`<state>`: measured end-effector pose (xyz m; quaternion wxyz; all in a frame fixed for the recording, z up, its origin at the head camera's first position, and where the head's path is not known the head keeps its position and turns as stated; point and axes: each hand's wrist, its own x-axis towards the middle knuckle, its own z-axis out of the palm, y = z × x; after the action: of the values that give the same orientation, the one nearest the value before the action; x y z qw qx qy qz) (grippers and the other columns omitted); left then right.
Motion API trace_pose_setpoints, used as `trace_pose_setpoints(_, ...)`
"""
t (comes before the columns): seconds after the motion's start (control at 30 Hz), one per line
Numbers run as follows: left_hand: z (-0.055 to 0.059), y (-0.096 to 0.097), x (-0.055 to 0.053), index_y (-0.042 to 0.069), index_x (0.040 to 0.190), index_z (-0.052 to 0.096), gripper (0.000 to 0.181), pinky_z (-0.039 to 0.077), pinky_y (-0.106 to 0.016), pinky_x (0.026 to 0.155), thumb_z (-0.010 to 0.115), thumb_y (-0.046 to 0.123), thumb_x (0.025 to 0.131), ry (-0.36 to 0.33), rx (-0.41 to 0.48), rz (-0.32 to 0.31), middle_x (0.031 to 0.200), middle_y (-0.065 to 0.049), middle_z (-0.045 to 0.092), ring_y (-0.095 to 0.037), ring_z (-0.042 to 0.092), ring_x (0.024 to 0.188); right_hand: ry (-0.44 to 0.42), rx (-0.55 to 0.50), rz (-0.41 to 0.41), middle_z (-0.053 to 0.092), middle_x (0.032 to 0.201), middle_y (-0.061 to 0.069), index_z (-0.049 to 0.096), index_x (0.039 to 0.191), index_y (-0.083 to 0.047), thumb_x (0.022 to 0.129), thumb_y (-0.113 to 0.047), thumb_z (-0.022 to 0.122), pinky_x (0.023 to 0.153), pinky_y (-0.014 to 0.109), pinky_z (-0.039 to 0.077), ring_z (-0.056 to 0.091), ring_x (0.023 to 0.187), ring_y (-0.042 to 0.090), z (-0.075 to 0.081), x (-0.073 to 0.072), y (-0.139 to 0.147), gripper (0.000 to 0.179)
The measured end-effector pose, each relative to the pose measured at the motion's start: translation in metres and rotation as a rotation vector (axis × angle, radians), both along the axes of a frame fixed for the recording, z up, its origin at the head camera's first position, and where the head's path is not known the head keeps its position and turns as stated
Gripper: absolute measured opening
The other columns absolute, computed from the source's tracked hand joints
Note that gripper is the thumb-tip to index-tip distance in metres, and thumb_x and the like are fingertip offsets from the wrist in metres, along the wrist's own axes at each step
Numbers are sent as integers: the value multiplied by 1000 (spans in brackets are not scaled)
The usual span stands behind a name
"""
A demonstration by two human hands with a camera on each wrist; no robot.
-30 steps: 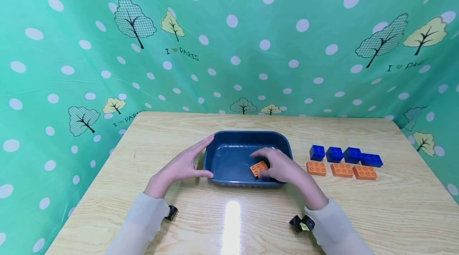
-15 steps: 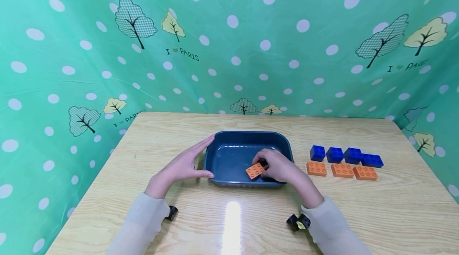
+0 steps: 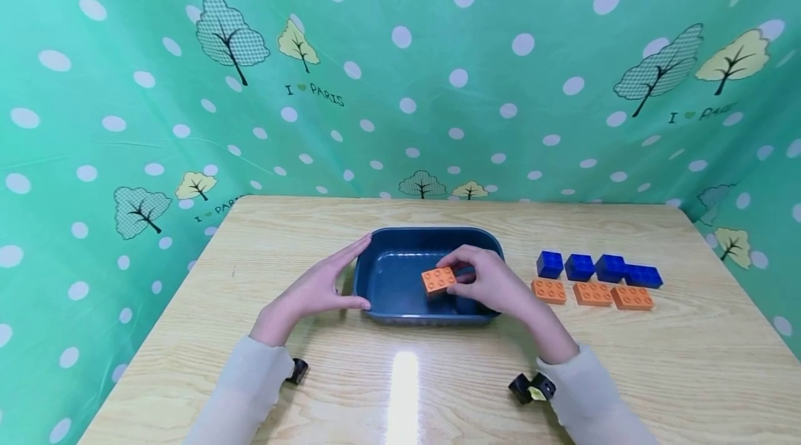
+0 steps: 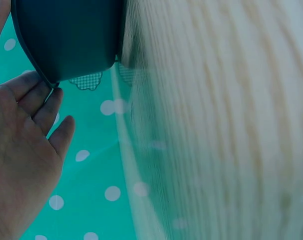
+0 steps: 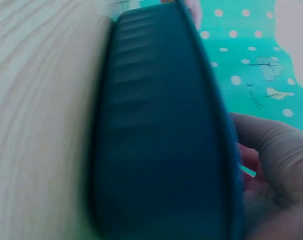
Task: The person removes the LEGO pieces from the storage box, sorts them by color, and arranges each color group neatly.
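A dark blue rectangular basin point(image 3: 432, 320) stands on the table. My left hand point(image 3: 316, 285) spans its left end, thumb at the front corner and fingertips at the back corner. In the left wrist view the fingers of that left hand point(image 4: 31, 135) lie rather straight against the rim. My right hand point(image 3: 488, 281) reaches over the basin's right side and pinches an orange toy building brick point(image 3: 439, 280), studs up, between thumb and fingers. The basin's wall point(image 5: 161, 125) hides the brick in the right wrist view, where part of the right hand point(image 5: 276, 165) shows beyond the rim.
Right of the basin, several blue bricks point(image 3: 580, 267) stand in a row. Before them lie three orange bricks point(image 3: 592, 294). A green dotted curtain point(image 3: 400, 83) hangs behind the wooden table point(image 3: 300, 222). Light glares off the table's front point(image 3: 405, 396).
My right fingers have closed around the orange brick, then raised it and moved it slightly left and back over the basin. My left hand stays at the basin's left end.
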<state>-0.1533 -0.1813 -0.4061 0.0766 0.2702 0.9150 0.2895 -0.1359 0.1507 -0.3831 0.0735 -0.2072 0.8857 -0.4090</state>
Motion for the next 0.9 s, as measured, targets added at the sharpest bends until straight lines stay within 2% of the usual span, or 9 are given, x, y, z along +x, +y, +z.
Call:
trace_pose_setpoints(0.13, 0, -1, 0, 28, 161, 17, 110, 35, -59, 117, 81, 55, 75, 3, 3, -6, 168, 3, 19, -31, 29, 152, 2, -44, -26, 67, 122, 7, 70, 120, -15, 87, -11, 77, 90, 39, 60, 66, 106, 22, 11, 4, 12, 33)
trace_pose_setpoints(0.27, 1, -1, 0, 28, 161, 18, 110, 34, -59, 117, 81, 55, 76, 5, 5, -11, 168, 2, 19, -32, 29, 152, 17, -95, -48, 67, 124, 11, 68, 123, -12, 88, -11, 76, 91, 40, 60, 67, 108, 27, 20, 10, 31, 35)
trace_pose_setpoints(0.43, 1, 0, 0, 27, 161, 18, 110, 34, -59, 118, 83, 50, 76, -2, 7, -6, 168, 2, 18, -31, 28, 152, 40, -126, -102, 67, 126, 12, 67, 126, -8, 90, -13, 74, 90, 32, 60, 68, 110, 30, 30, 20, 59, 37)
trace_pose_setpoints(0.53, 1, 0, 0, 26, 161, 18, 110, 34, -60, 117, 84, 48, 76, -7, 7, 1, 168, 2, 18, -31, 28, 152, 81, -98, -146, 67, 126, 12, 66, 127, -9, 91, -16, 74, 86, 22, 59, 70, 107, 19, 34, 27, 80, 37)
trace_pose_setpoints(0.63, 1, 0, 0, 25, 161, 19, 110, 34, -61, 116, 84, 48, 76, -11, 7, 7, 168, 2, 18, -32, 28, 152, 127, -67, -190, 67, 126, 13, 66, 128, -9, 91, -15, 73, 78, 15, 58, 68, 99, 0, 37, 35, 102, 38)
trace_pose_setpoints(0.7, 1, 0, 0, 25, 161, 19, 110, 34, -61, 116, 84, 48, 75, -12, 6, 10, 168, 3, 19, -32, 28, 152, 151, -56, -222, 67, 123, 7, 65, 128, -8, 91, -13, 73, 76, 13, 57, 64, 96, -9, 38, 39, 118, 38)
trace_pose_setpoints(0.8, 1, 0, 0, 24, 161, 20, 110, 34, -61, 117, 85, 47, 75, -11, 4, 8, 168, 3, 18, -32, 28, 152, 165, -41, -273, 65, 116, -16, 64, 130, -4, 90, -12, 73, 74, 9, 55, 61, 93, -16, 36, 44, 144, 41)
trace_pose_setpoints(0.9, 0, 0, 0, 24, 161, 19, 110, 34, -60, 117, 85, 46, 76, -11, -2, 9, 168, 3, 18, -32, 28, 152, 166, -12, -330, 57, 109, -36, 61, 131, -2, 92, -14, 72, 71, 7, 54, 60, 91, -18, 31, 47, 171, 43)
